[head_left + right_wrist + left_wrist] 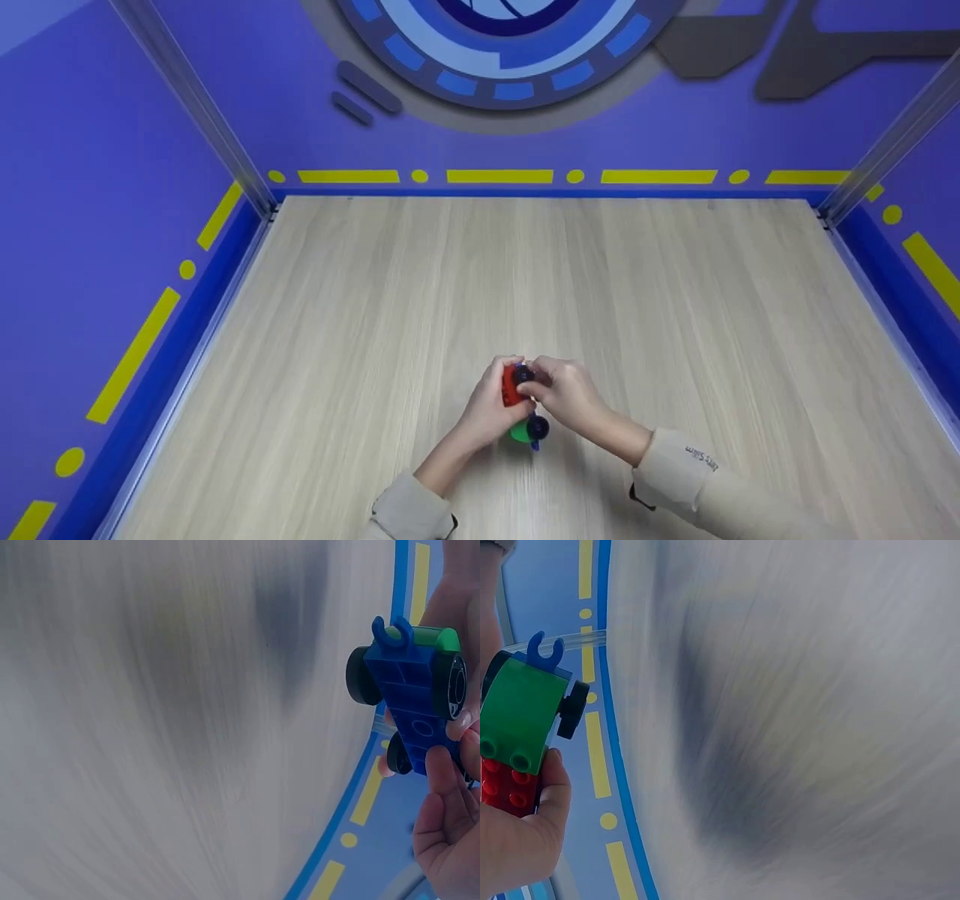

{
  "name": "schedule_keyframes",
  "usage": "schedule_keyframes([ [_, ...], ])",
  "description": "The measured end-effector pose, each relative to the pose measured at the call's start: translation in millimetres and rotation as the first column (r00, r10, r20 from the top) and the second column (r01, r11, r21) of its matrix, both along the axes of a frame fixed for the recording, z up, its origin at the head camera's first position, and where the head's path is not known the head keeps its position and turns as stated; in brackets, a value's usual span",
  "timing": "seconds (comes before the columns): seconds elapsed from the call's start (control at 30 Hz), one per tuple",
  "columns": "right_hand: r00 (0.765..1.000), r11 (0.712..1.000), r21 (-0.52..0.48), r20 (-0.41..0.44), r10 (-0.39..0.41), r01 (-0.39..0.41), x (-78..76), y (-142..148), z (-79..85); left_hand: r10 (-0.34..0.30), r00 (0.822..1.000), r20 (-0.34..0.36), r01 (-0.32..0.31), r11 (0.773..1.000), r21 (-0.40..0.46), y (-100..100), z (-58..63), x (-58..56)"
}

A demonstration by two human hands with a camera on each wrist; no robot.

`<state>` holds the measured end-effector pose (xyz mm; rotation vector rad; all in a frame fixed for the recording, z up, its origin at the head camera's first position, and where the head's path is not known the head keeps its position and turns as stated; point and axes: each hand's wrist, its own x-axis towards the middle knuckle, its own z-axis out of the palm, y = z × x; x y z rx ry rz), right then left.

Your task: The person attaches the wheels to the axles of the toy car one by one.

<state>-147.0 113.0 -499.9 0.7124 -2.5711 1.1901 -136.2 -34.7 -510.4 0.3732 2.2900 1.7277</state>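
A small brick-built toy car (511,387) is held between both hands at the near middle of the table. Its blue base (409,694) faces the right wrist camera, with black wheels (364,676) on the sides and a blue hook (546,652) at one end. On top sit a green curved brick (523,709) and a studded red brick (510,791). My left hand (486,411) grips the car around the red part, thumb beside it. With thumb and fingers, my right hand (572,394) pinches a black wheel (523,373) at the far end; fingers partly hide that end.
Under the hands lies a light wood-grain table (375,300). Blue panels (82,187) with yellow dashes stand along its back and both sides, joined by metal corner posts (199,109).
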Motion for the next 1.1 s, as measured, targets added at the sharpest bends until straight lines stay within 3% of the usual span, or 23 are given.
schedule_keyframes([
  [0.1,1.000,1.000,-0.003,0.023,0.012,-0.012,0.1,1.7,-2.8,-0.009,1.000,-0.005,0.009,1.000,-0.025,0.5,-0.7,0.9],
  [0.17,0.999,1.000,-0.009,0.047,0.025,-0.025,0.1,3.5,-4.8,-0.012,1.000,-0.002,0.012,1.000,-0.023,0.7,-10.6,-0.9],
  [0.5,0.996,0.999,-0.041,0.075,0.039,-0.036,-3.9,14.0,-3.7,-0.018,0.999,0.036,0.015,0.998,0.058,2.9,-15.8,-5.0],
  [0.63,0.995,0.999,-0.031,0.094,0.040,-0.037,-5.0,16.8,-3.7,-0.056,0.995,0.081,0.047,0.993,0.106,0.4,-11.6,-4.4],
  [0.87,0.991,0.998,-0.025,0.115,0.067,-0.064,-5.9,21.1,-5.2,-0.117,0.976,0.185,0.070,0.968,0.241,-4.2,13.1,2.7],
  [1.1,0.987,0.995,-0.018,0.127,0.095,-0.093,-6.1,26.3,-4.9,-0.141,0.964,0.224,0.070,0.952,0.299,-4.8,10.9,3.3],
])
